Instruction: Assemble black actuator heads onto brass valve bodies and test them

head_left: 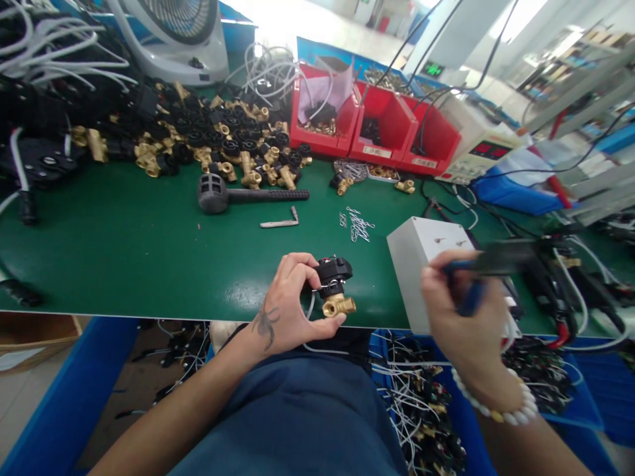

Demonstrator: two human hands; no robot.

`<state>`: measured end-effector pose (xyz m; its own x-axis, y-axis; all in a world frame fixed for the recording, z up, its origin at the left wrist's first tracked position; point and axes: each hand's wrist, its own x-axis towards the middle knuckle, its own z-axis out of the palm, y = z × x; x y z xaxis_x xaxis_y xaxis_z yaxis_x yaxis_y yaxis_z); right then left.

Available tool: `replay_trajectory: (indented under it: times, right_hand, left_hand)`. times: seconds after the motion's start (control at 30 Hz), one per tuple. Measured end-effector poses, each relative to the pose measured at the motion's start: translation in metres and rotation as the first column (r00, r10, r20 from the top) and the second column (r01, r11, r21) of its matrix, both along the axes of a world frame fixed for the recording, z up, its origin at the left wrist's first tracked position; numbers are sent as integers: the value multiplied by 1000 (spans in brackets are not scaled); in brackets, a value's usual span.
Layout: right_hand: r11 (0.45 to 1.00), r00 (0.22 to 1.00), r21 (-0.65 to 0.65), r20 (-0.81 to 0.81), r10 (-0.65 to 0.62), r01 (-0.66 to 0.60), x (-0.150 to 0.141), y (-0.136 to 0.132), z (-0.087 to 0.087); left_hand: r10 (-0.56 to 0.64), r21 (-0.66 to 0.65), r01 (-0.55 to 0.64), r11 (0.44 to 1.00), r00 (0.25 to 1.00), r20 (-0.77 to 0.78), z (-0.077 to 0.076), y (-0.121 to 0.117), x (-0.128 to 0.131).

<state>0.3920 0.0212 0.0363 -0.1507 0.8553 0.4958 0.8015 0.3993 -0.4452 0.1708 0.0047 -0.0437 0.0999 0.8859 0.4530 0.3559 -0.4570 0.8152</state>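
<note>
My left hand (285, 304) is closed around a small valve (335, 285) with a black top and a brass body, held over the near edge of the green table (124, 244). A white wire trails down from the valve. My right hand (464, 317) grips a dark tool with blue handles (489, 268), which looks like pliers, to the right of the valve and in front of a white box (414, 261). A white bead bracelet sits on the right wrist.
A heap of brass and black valve parts (218, 142) lies at the back beside a fan (178, 36). Three red bins (380, 125), a black mallet (248, 195), metal clips (357, 225) and a meter (483, 155) stand on the table. Blue crates of wired parts (426, 403) sit below.
</note>
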Motion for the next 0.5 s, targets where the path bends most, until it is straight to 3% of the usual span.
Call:
replay_trajectory:
  times: [0.07, 0.1, 0.13, 0.17, 0.23, 0.3, 0.37, 0.43, 0.5]
  right_hand:
    - [954, 949, -282, 257, 181, -105, 0, 1, -4]
    - [927, 909, -354, 335, 248, -122, 1, 1, -4]
    - [929, 896, -349, 362, 257, -125, 1, 1, -3]
    - [958, 919, -261, 337, 206, -119, 2, 1, -2]
    - [999, 987, 9, 157, 42, -44, 4, 0, 0]
    - [995, 998, 97, 61, -5, -1, 3, -2, -2]
    - [995, 981, -25, 168, 98, -95, 2, -3, -6]
    - [959, 915, -212, 320, 248, -185, 0, -3, -8]
    - [957, 909, -228, 335, 250, -179, 0, -3, -7]
  left_hand:
    - [8, -8, -8, 1000, 1000, -5, 0, 0, 0]
    - [15, -9, -15, 1000, 1000, -3, 0, -1, 0]
    - [21, -7, -21, 1000, 1000, 2, -1, -1, 0]
    - [25, -1, -25, 1000, 1000, 8, -1, -1, 0]
    - [18, 11, -18, 1000, 1000, 9, -2, -1, 1]
    - [12, 23, -12, 1000, 1000, 9, -2, -1, 0]
    - [9, 13, -9, 1000, 1000, -4, -1, -1, 0]
    - [14, -4, -14, 1000, 1000, -17, 1, -1, 0]
    - [20, -8, -20, 1000, 1000, -22, 1, -1, -1]
